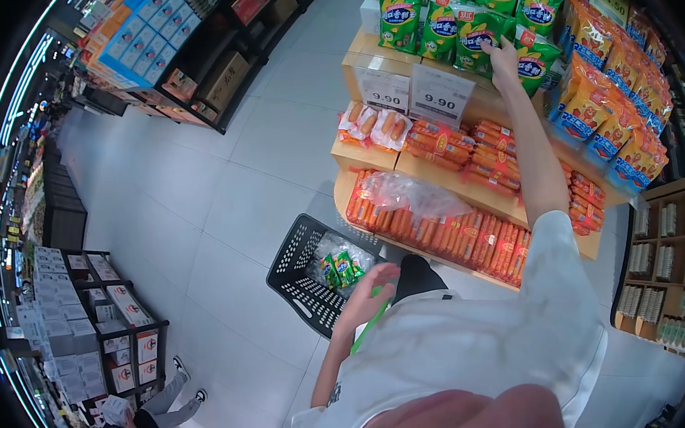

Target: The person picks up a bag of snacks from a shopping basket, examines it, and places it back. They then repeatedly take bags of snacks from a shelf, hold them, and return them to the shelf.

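Note:
My right hand (501, 65) reaches up to the display, its fingers closed at the edge of a green snack bag (475, 41) in the front row. Another green bag (536, 60) stands just right of that hand. Low at my waist, my left hand (369, 294) is curled round a green strip that looks like a basket handle (370, 330), partly hidden by the hand and forearm. Beside it on the floor stands a dark perforated shopping basket (289, 276). Inside lie small green packets (343, 269) and clear plastic wrapping.
Below the green bags are price signs (439, 98) and tiers of red-wrapped sausages (449, 234). Orange-and-blue snack bags (583, 102) hang to the right. Shelves with boxes (127, 335) line the left, where a person (138, 427) holds a box. Tiled floor (198, 217) lies between.

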Action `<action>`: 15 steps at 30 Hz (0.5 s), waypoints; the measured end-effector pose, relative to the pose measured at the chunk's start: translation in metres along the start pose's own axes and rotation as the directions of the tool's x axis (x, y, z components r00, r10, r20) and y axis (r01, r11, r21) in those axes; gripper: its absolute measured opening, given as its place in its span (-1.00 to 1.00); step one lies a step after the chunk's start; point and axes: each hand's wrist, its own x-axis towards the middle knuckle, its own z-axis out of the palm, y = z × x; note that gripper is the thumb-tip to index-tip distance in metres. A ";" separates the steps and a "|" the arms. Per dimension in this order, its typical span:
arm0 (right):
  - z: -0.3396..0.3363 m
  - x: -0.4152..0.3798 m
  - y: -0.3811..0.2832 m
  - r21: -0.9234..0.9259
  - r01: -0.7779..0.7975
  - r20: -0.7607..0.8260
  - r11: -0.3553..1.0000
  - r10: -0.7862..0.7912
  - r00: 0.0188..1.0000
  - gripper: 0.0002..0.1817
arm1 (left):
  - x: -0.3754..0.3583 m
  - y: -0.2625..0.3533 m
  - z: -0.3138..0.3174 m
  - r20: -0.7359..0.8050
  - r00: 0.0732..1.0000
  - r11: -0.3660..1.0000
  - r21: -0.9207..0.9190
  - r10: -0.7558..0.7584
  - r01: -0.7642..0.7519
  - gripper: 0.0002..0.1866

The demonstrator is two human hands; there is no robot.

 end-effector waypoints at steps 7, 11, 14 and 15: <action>-0.003 0.012 -0.015 -0.407 0.141 -0.057 0.902 -0.180 0.982 -0.55 | -0.004 -0.010 0.002 -0.064 0.998 0.986 -0.164 0.009 -0.019 -0.55; -0.012 0.028 -0.036 -0.590 0.494 0.019 0.638 -0.601 0.799 -0.55 | -0.007 -0.016 0.003 -0.100 0.994 0.964 -0.264 -0.042 0.014 -0.56; -0.018 0.031 -0.069 -0.814 0.559 0.372 0.157 -0.599 0.709 -0.49 | -0.009 -0.013 0.002 -0.108 0.993 0.965 -0.261 -0.044 0.015 -0.56; -0.016 0.036 -0.071 -0.808 0.589 0.465 -0.008 -0.624 0.629 -0.44 | -0.009 -0.014 0.002 -0.111 0.993 0.967 -0.255 -0.031 0.001 -0.56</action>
